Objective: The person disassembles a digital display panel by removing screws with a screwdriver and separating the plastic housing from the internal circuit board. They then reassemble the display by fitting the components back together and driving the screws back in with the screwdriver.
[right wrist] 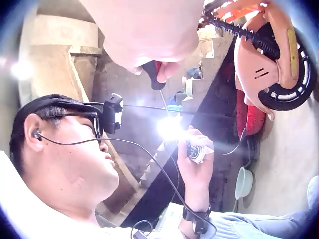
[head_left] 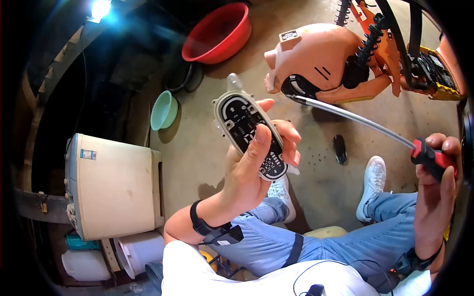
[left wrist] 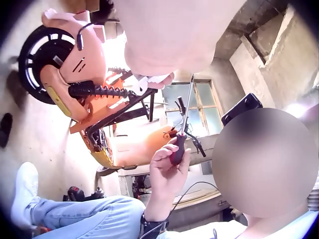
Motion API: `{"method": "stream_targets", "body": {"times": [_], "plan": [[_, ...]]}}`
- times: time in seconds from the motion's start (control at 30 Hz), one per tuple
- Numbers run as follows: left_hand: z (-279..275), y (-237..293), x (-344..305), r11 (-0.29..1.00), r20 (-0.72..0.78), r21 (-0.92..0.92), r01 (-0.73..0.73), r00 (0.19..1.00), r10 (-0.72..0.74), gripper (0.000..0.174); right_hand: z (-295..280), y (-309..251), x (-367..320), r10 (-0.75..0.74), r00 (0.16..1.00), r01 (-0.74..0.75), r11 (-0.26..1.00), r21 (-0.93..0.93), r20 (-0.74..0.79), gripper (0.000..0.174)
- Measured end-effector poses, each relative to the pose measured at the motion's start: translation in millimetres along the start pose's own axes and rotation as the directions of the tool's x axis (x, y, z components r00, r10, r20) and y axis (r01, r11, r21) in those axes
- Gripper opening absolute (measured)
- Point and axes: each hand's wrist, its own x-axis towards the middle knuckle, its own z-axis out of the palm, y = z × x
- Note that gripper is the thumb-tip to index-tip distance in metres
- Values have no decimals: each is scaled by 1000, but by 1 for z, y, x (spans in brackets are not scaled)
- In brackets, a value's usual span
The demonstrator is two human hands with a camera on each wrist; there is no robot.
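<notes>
My left hand (head_left: 246,173) holds up an oval instrument display (head_left: 240,118) with a pale rim and a black face with white symbols. The thumb lies across its face, and the other fingers reach round the far edge. Farther right, my right hand (head_left: 435,190) grips the red and black handle of a screwdriver (head_left: 360,116). Its long metal shaft points left, and the tip overlaps the scooter's front part in the head view, well apart from the display. The left wrist view also shows the screwdriver (left wrist: 180,149) held upright in the fingers.
An orange electric scooter (head_left: 316,54) lies on its side at the back right. On the floor are a red basin (head_left: 217,37), a green basin (head_left: 164,111) and a small dark object (head_left: 340,149). A white appliance (head_left: 116,187) stands at left.
</notes>
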Motion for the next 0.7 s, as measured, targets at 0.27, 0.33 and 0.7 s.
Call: {"method": "stream_targets", "body": {"times": [0.27,0.33,0.7], "plan": [[8,8,-3,929,-39,290,229,973,-228,40,-7,2,0,-8,1000,5,997,82,30,36],[9,7,-3,935,-80,270,229,973,-215,38,-3,2,-1,-29,1000,27,990,140,9,37],[7,1,-2,888,-82,434,153,988,-131,38,-8,3,0,-18,995,6,993,118,103,35]]}}
